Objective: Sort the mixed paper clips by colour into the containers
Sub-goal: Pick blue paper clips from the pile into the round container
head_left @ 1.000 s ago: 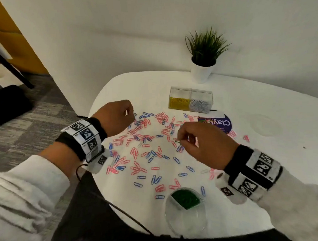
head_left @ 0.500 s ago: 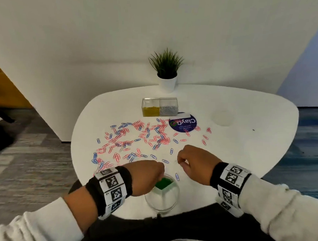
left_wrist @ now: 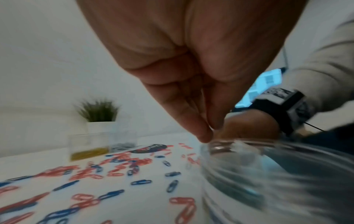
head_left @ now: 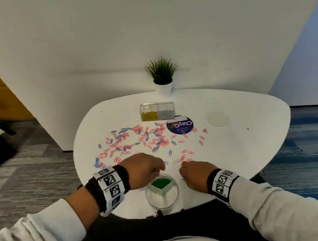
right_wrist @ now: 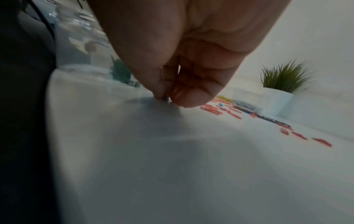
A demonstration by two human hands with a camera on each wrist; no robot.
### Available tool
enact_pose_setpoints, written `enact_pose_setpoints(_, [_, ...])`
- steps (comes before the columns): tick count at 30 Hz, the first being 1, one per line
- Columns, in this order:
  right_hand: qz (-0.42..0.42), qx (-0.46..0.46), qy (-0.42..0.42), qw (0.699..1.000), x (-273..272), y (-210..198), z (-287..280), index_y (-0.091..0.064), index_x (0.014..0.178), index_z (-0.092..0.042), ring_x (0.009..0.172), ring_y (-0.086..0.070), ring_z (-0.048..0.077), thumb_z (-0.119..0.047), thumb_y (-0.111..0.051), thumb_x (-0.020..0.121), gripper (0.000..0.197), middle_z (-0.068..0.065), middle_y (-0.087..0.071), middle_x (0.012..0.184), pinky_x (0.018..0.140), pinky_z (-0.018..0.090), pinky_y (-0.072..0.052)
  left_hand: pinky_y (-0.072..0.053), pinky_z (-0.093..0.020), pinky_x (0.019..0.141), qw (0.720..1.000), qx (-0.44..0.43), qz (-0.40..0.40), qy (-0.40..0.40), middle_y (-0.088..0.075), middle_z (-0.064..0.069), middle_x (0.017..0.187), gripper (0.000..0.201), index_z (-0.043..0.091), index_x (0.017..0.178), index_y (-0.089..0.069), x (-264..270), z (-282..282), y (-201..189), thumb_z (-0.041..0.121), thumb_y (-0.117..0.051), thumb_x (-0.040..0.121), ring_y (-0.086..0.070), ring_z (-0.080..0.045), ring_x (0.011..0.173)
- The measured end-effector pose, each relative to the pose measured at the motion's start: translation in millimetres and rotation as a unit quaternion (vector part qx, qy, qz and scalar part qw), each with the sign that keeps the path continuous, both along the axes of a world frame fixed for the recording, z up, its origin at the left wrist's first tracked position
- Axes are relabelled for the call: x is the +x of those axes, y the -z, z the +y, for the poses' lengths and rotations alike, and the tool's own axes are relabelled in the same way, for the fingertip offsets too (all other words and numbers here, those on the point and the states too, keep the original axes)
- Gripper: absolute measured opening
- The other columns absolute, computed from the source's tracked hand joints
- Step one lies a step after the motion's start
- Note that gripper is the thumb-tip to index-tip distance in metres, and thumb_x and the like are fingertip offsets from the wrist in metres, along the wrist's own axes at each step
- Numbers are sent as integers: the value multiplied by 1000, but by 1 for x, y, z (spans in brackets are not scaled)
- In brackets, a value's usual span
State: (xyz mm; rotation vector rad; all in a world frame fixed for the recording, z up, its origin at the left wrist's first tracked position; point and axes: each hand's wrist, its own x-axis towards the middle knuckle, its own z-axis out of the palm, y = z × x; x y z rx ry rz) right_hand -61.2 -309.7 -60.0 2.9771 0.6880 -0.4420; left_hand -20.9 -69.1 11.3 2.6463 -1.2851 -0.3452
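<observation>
Lower centre of the head view: the left hand (head_left: 142, 170), fingertips pinched together over the rim of the round clear plastic container (head_left: 162, 191) holding green clips; any clip between them is not discernible. Red and blue paper clips (head_left: 144, 138) lie scattered mid-frame on the white table (head_left: 235, 152). Right of the container, the right hand (head_left: 195, 176) pinches a small blue clip (right_wrist: 166, 99) against the table.

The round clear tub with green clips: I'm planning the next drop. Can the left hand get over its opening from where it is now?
Probably yes. The left hand is already at the round tub's far rim, fingertips bunched just above it, and the tub is open-topped with nothing covering it.
</observation>
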Motion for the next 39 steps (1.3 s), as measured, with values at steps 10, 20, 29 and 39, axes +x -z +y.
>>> enact_pose_setpoints(10, [78, 340, 295, 889, 45, -29, 19, -58, 98, -18, 64, -55, 15, -5, -43, 92, 21, 2, -58, 82, 54, 24, -44, -46, -25, 86, 968, 169, 17, -186, -62, 12, 100, 18, 31, 108, -68, 40, 78, 7, 35, -60, 92, -56, -11, 97])
enact_pose_setpoints(20, [30, 134, 186, 973, 68, -5, 50, -59, 116, -18, 110, -57, 23, -32, -59, 95, 25, 3, -55, 123, 95, 34, -47, -48, -33, 93, 961, 225, 20, -161, -63, 7, 115, 28, 29, 114, -66, 26, 66, 32, 43, -63, 90, -58, -18, 109])
enact_pose_setpoints(29, [32, 210, 219, 952, 71, -10, 45, -57, 91, -17, 86, -59, 22, -27, -60, 90, 11, 2, -58, 91, 73, 32, -48, -50, -31, 82, 969, 196, 36, -144, -63, 7, 98, 14, 25, 93, -65, 21, 77, 41, 34, -55, 91, -58, -16, 91])
enact_pose_setpoints(39, [147, 691, 482, 518, 68, -30, -33, -56, 84, -9, 56, -49, 19, 4, -38, 84, 22, 8, -53, 68, 46, 24, -38, -41, -15, 65, 958, 17, 108, -264, -58, 11, 89, 17, 23, 90, -63, 36, 87, 51, 13, -51, 94, -57, -8, 78])
